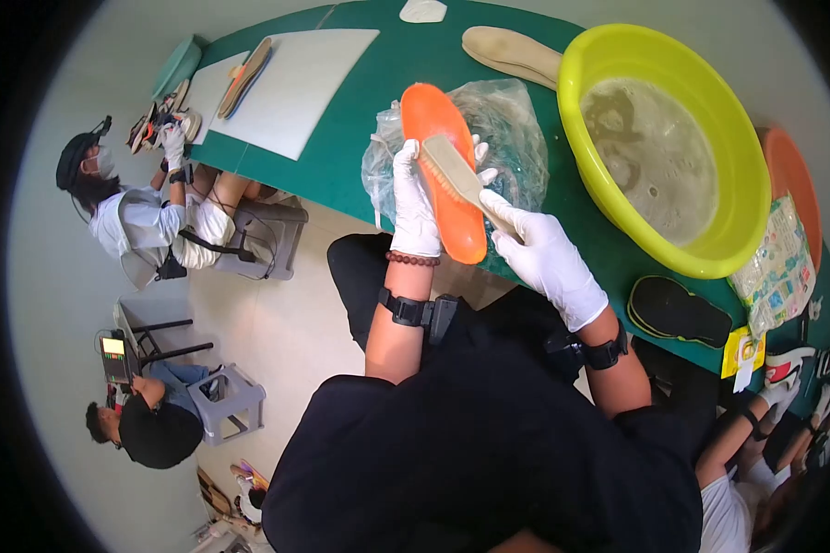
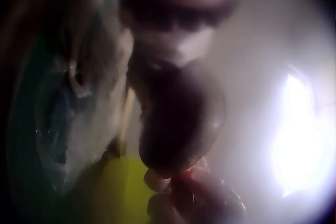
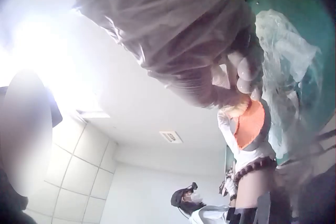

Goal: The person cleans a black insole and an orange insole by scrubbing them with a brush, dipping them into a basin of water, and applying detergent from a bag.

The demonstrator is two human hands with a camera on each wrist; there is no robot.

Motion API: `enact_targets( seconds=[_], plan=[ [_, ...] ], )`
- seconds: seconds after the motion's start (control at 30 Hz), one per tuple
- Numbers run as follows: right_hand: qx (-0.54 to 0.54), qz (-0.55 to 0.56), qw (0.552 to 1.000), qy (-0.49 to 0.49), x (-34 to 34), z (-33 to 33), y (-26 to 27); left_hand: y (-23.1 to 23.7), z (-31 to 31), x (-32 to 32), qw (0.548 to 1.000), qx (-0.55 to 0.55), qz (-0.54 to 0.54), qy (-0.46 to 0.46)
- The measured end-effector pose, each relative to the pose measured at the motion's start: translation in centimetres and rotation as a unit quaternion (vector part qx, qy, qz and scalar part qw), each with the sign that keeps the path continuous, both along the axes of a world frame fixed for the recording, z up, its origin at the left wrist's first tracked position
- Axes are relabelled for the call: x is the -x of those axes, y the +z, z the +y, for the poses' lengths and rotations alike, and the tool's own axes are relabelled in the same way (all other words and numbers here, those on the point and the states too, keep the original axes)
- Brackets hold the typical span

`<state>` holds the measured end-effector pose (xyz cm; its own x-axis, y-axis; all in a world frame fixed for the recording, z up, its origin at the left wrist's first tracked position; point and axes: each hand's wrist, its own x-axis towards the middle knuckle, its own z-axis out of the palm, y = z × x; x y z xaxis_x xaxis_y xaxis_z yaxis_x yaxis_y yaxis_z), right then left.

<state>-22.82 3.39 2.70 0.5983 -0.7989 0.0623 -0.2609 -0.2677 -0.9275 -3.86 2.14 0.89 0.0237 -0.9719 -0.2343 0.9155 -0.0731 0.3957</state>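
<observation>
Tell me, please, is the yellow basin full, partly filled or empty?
Partly filled: in the yellow basin, cloudy, bubbly liquid lies below a bare band of inner wall.

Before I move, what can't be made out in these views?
Head: far side of the long orange shoe sole, facing away.
Head: floor of the round yellow-green plastic basin, under cloudy water.
Left wrist: surface detail of the dark rounded shape, lost to shadow and blur.
Right wrist: most of the beige bristle brush, behind the white-gloved right hand.

Orange insole (image 1: 456, 218), beige brush (image 1: 461, 175), yellow-green basin (image 1: 655, 55)
</observation>
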Motion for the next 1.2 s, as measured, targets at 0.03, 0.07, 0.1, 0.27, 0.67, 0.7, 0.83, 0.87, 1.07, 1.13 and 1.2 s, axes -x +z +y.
enact_targets(
  seconds=[0.03, 0.07, 0.1, 0.27, 0.67, 0.7, 0.83, 0.87, 1.07, 1.13, 1.2],
  plan=[
    [-0.014, -0.031, 0.999, 0.004, 0.1, 0.1, -0.4, 0.5, 0.1, 0.3, 1.0, -0.005, -0.027, 0.015],
    [-0.027, -0.039, 0.999, 0.007, 0.0, 0.2, -1.0, 0.9, 0.2, 0.5, 0.998, -0.011, -0.054, 0.03],
    [-0.039, -0.047, 0.998, 0.009, -0.1, 0.4, -1.4, 0.7, 0.1, 0.3, 0.998, -0.012, -0.046, 0.041],
    [0.023, 0.061, 0.998, 0.017, 0.0, 2.4, 0.3, -3.6, -0.2, -2.9, 0.99, 0.091, 0.088, -0.057],
    [0.245, 0.193, 0.95, -0.018, -8.3, 1.1, -1.1, -1.8, -0.4, -3.7, 0.992, -0.05, -0.069, 0.093],
    [0.235, 0.232, 0.943, -0.042, -8.7, 0.6, -0.5, -2.2, -0.6, -4.2, 0.995, -0.041, -0.059, 0.076],
    [0.2, 0.283, 0.935, -0.076, -11.2, 0.6, -0.8, -3.9, -0.9, -4.1, 0.995, -0.031, -0.067, 0.069],
    [0.203, 0.269, 0.939, -0.074, -11.6, 1.1, -1.2, -4.4, -1.3, -4.2, 0.993, -0.041, -0.07, 0.085],
    [0.183, 0.276, 0.939, -0.097, -10.1, 1.4, 0.9, -4.7, -1.6, -4.7, 1.0, -0.023, 0.011, 0.001],
    [0.285, 0.215, 0.931, -0.072, -8.5, 3.5, -0.8, -5.4, -2.2, -5.1, 0.998, -0.057, -0.019, 0.014],
    [0.348, 0.292, 0.88, -0.136, -8.9, 2.2, -0.4, -4.9, -1.3, -2.1, 0.999, -0.015, -0.029, -0.021]
  ],
)
